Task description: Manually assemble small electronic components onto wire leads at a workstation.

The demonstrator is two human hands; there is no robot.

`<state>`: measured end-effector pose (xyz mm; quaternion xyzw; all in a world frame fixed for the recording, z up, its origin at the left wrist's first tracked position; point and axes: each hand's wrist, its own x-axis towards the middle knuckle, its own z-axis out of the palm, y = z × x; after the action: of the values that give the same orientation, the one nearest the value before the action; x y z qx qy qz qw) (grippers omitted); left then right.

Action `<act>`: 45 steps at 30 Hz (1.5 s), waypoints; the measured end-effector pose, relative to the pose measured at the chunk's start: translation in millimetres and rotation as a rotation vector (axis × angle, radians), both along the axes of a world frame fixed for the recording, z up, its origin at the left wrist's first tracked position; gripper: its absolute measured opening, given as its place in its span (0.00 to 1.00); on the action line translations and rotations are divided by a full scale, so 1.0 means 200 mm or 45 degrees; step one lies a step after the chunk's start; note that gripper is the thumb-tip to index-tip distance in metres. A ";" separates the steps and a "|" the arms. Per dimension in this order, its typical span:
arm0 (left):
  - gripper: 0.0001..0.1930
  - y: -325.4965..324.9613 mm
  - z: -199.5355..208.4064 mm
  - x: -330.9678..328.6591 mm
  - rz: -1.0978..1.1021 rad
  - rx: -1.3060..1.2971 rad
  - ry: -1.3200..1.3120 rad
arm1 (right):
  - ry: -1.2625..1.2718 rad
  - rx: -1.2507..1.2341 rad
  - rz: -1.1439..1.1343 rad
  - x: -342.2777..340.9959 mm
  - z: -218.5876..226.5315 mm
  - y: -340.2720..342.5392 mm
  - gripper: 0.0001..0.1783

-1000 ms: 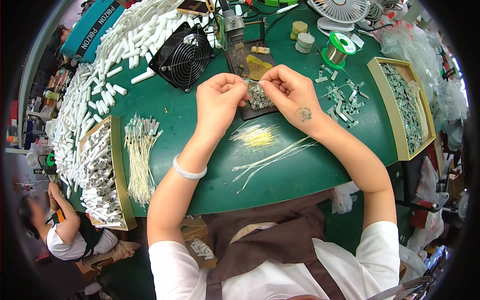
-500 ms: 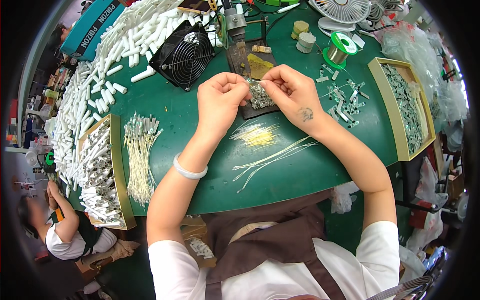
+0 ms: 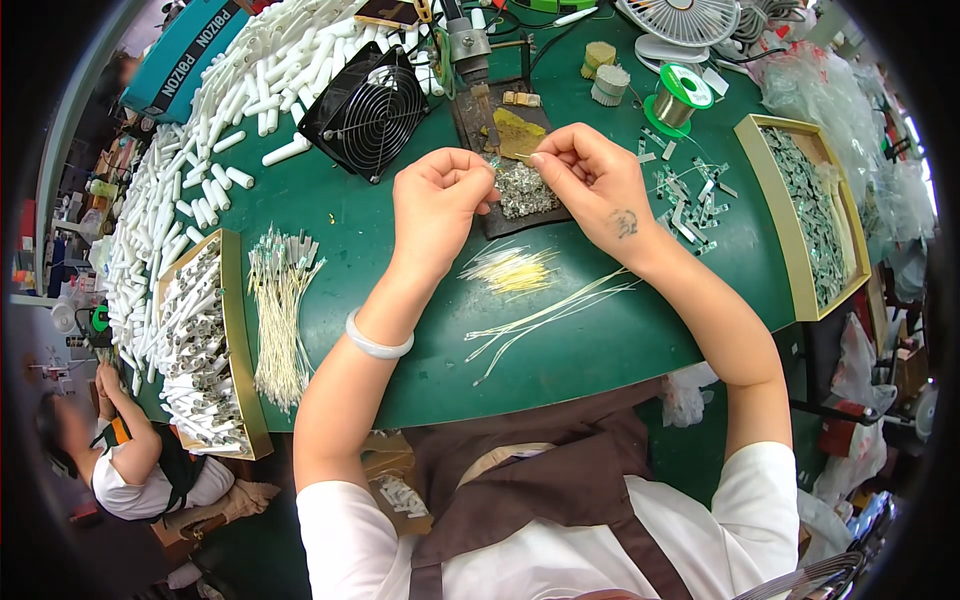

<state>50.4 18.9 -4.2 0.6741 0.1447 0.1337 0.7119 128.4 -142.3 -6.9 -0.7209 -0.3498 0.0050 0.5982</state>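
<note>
Apparent soldering step, well in from the near edge of the green table (image 3: 590,350): left hand (image 3: 440,205) presses its fingertips together, contents unclear; right hand (image 3: 595,190) pinches a thin pale-yellow wire (image 3: 525,156) near the grey metal soldering iron (image 3: 472,66), next move likely needing steadiness.

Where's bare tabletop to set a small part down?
Tabletop free: between wire bundle and left forearm; that forearm to short wires; right forearm to right box, below loose strips.
Crowded: white tubes and black fan, upper left; heaped pad between left hand and right hand.
</note>
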 end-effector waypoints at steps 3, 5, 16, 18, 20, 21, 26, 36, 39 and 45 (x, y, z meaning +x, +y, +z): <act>0.02 -0.01 0.02 -0.01 0.004 -0.009 0.002 | -0.003 0.014 -0.017 0.01 0.00 -0.02 0.06; 0.02 -0.01 0.03 -0.01 0.014 -0.018 -0.001 | 0.003 0.027 -0.027 0.03 0.01 -0.03 0.07; 0.04 0.06 0.21 -0.21 -0.101 0.031 0.161 | -0.001 -0.741 -0.161 0.37 0.18 -0.35 0.08; 0.04 0.07 0.29 -0.31 -0.109 0.057 0.131 | -0.066 -0.829 -0.157 0.42 0.15 -0.40 0.08; 0.05 0.10 0.37 -0.46 -0.125 0.043 0.083 | -0.093 -1.022 -0.039 0.46 0.12 -0.44 0.09; 0.06 0.12 0.40 -0.53 -0.117 0.017 0.046 | -0.089 -1.014 -0.041 0.47 0.11 -0.46 0.09; 0.11 0.32 0.49 -0.90 0.107 -0.056 -0.173 | -0.213 -0.964 0.109 0.50 0.07 -0.43 0.07; 0.04 0.85 0.06 -0.81 0.771 1.007 0.197 | 0.158 -0.689 0.138 0.24 0.19 -0.28 0.07; 0.06 0.81 0.02 -0.72 0.807 1.281 0.210 | 0.023 -0.588 0.244 0.24 0.19 -0.29 0.06; 0.07 0.41 0.15 -0.56 0.591 1.906 -0.165 | 0.197 -0.487 0.322 0.12 0.19 -0.21 0.06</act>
<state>-61.1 99.9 25.3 0.9179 0.1115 0.3798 0.0293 153.4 -184.7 30.8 -0.7690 -0.3831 0.2013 0.4705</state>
